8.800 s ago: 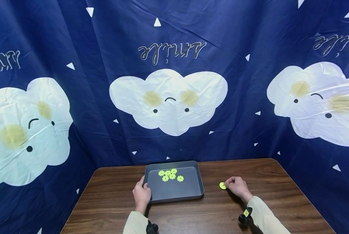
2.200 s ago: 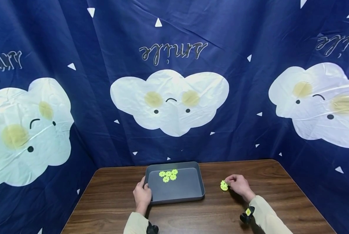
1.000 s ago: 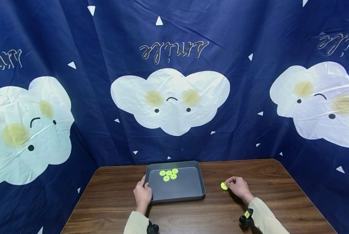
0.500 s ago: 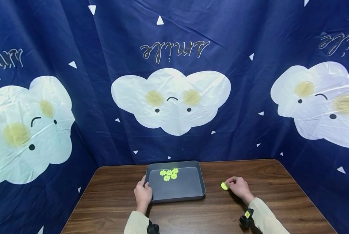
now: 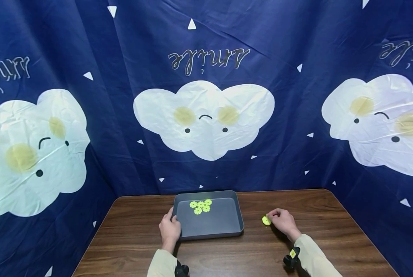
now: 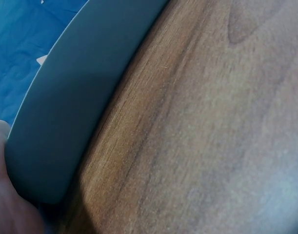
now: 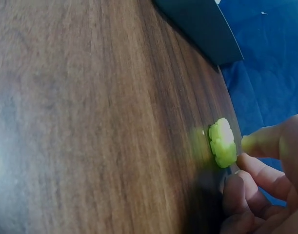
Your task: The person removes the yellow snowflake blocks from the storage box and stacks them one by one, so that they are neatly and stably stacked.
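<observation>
A dark grey rectangular tray (image 5: 223,225) sits on the table, with several yellow-green flower-shaped discs (image 5: 198,211) lying flat toward its back left. My left hand (image 5: 169,230) grips the tray's left wall; in the left wrist view only part of that hand (image 6: 9,200) shows beside the tray wall (image 6: 66,107). Right of the tray, my right hand (image 5: 283,221) pinches the edge of a small stack of the same discs (image 5: 266,221) low at the tabletop. Close up in the right wrist view, the disc stack (image 7: 223,143) looks layered, with fingertips at its far side.
The brown wooden table (image 5: 220,256) carries the tray and the stack. A blue curtain (image 5: 286,169) with cloud prints hangs behind it and along both sides. A wrist camera (image 5: 291,257) is strapped to the right wrist.
Compared with 8.8 s ago, one disc is gone from the tray. At 2.2 s ago the right hand held a disc tilted over another; that disc has since come down. The left hand has stayed put.
</observation>
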The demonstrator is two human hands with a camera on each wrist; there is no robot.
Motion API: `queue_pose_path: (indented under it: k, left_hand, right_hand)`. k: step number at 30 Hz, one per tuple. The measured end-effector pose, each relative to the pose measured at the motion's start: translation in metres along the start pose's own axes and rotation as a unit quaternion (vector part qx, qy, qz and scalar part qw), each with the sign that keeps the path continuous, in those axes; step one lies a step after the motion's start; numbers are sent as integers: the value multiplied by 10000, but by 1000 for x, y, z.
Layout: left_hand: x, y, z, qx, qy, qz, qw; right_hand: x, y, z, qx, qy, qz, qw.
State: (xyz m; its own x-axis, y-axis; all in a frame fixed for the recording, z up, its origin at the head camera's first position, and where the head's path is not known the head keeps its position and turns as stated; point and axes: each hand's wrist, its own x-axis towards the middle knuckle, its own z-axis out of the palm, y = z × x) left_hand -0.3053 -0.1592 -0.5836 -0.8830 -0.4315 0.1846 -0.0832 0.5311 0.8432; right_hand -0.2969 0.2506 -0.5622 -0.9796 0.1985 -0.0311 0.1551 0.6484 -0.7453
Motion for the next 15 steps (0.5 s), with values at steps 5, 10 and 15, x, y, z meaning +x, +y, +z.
queue_pose_path:
  k: [5,10,15]
  left_hand:
    - [0,1,0,6,11,10,10000]
    - [-1,0,0,-34,-115,-127,9998]
    - [-1,0,0,-36,-186,-154,9997]
  right_hand:
    - [4,-8,-1,114,333,-27,9994]
    - [13,-28,3,374,497,-117,9980]
    - [20,-54,10,511,386,-281,9975]
